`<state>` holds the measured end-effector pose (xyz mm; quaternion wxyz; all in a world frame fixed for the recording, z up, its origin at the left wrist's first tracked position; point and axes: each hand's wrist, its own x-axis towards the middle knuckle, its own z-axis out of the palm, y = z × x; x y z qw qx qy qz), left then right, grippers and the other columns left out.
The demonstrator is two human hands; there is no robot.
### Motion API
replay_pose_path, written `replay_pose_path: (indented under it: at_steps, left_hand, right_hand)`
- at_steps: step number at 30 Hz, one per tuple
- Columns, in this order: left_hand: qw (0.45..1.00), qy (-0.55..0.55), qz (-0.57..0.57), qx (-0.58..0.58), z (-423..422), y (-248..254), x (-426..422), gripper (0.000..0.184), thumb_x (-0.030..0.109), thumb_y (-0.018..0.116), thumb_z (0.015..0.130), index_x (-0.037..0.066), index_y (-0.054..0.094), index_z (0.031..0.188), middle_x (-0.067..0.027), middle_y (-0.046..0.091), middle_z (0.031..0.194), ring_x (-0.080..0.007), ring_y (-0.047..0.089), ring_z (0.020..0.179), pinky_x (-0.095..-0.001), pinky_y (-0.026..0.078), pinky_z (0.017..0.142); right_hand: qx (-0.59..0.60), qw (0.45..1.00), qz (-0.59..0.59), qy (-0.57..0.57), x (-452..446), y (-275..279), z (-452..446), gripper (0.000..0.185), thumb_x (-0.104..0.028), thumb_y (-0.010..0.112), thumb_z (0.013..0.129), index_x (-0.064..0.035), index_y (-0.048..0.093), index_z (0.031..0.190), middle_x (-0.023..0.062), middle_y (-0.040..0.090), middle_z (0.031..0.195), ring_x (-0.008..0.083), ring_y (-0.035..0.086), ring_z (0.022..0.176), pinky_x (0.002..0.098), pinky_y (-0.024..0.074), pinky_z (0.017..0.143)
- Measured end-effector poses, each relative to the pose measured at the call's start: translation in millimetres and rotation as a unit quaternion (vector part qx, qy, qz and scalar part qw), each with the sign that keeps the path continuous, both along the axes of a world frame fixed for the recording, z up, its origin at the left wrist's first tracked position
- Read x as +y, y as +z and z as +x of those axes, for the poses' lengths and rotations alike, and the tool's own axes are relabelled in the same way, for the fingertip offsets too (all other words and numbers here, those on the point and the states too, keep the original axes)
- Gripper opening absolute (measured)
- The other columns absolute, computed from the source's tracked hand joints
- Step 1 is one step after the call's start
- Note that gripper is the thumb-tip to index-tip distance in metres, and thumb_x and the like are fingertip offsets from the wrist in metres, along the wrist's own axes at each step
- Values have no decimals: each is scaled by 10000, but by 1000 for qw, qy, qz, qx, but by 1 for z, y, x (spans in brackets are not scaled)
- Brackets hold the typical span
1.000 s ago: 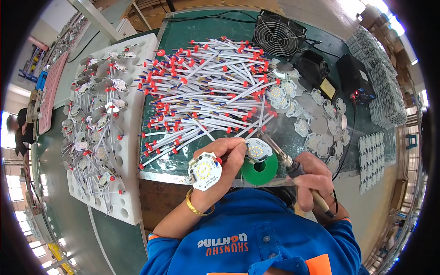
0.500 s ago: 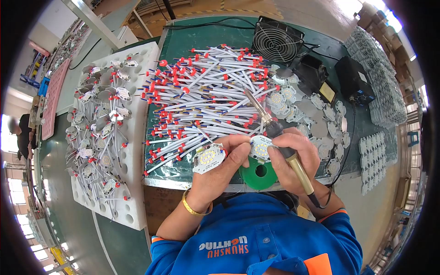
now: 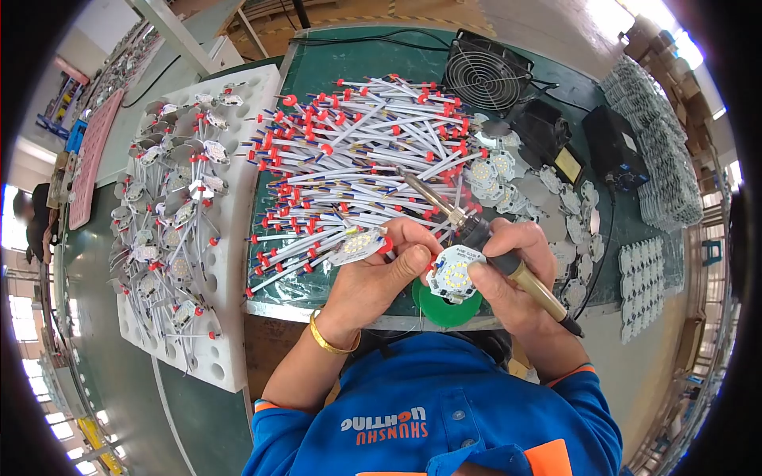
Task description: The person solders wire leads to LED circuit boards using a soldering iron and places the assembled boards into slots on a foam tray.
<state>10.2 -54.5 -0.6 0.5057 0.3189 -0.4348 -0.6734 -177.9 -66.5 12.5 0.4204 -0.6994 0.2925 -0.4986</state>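
My left hand (image 3: 377,285) is closed, with a round white LED board (image 3: 357,247) and a red cap (image 3: 386,243) held at its fingers. A second LED board (image 3: 455,274) faces up between the hands, pinched by my right hand (image 3: 520,278). The left fingertips reach its left edge, where a bit of red shows. My right hand also grips a soldering iron (image 3: 540,296), whose metal tip points up and left over the wires. Below the second board lies a green spool (image 3: 444,311), partly covered. White cables with red caps (image 3: 357,151) form a large pile beyond my hands.
On the left, a white foam tray (image 3: 230,317) carries wired LED boards. Loose LED boards (image 3: 575,226) lie at the right, near a black fan (image 3: 486,75) and a black box (image 3: 615,147). Stacked board panels (image 3: 667,151) stand at the far right.
The second LED board has moved down and turned more toward the camera. The soldering iron's tip has shifted left and slightly down. The left hand's LED board has tilted and risen slightly.
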Motion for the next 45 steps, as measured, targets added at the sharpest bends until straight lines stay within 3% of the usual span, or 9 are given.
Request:
replay_pose_path:
  at_steps: [12,14,17,18,26,37,38,42,45]
  left_hand:
    - [996,48,23,-72,-6,1,0,234,255,520,924,30,552,870,11,523,756,-46,468,656,-184,388,578]
    - [993,80,6,-92,-3,3,2,225,223,472,945,41,545,835,19,507,705,-40,449,637,-188,372,561]
    - [990,115,-30,-80,13,0,5,225,231,451,949,64,533,822,32,486,714,-42,417,659,-205,364,580]
    - [991,113,-49,-53,20,0,8,174,220,471,941,68,523,874,40,473,759,-41,410,702,-209,362,609]
    - [956,187,25,-226,104,51,88,146,112,520,902,51,523,1035,-13,543,897,-85,513,801,-234,427,727]
    - [687,579,65,-435,299,35,162,274,87,533,836,-11,555,1091,-39,590,845,-109,524,729,-249,438,661]
    - [697,568,70,-431,310,32,164,274,87,533,836,-11,555,1091,-39,590,845,-109,524,729,-249,438,661]
    - [476,325,166,-800,348,9,154,522,354,589,780,-34,549,1126,-206,611,1031,-341,581,952,-411,445,796]
    - [403,218,300,-837,303,51,132,421,315,588,782,12,590,1074,-205,597,1060,-334,557,1016,-411,417,846]
  right_hand:
    - [-151,978,137,-35,-3,-7,16,226,-74,662,785,-38,516,954,38,530,827,89,497,712,220,406,637]
    - [64,987,-21,-148,-4,4,14,192,-50,643,775,-45,534,932,49,540,837,107,517,710,230,420,648]
    - [96,975,-41,-195,-4,-3,4,130,-37,567,811,-34,529,935,89,548,859,153,567,710,267,471,637]
    - [-31,987,41,-152,-2,-6,5,147,-4,526,832,-10,497,976,94,545,862,159,578,729,268,495,671]
    - [-10,992,-9,-127,2,-20,-12,201,10,469,874,11,465,1075,119,547,911,140,553,739,258,457,685]
    - [5,996,-48,-76,8,-25,-17,191,-32,437,894,19,467,1076,108,561,755,157,529,699,289,433,682]
    - [16,995,-43,-86,13,-21,-15,191,-32,437,894,19,467,1076,108,561,755,157,529,699,289,433,682]
    - [210,958,-186,-64,18,-7,-14,191,-2,586,795,-16,516,973,112,623,797,238,578,713,345,442,712]
    - [207,951,-224,-52,18,-11,-15,343,2,697,680,-39,520,971,105,636,826,274,586,746,381,441,701]
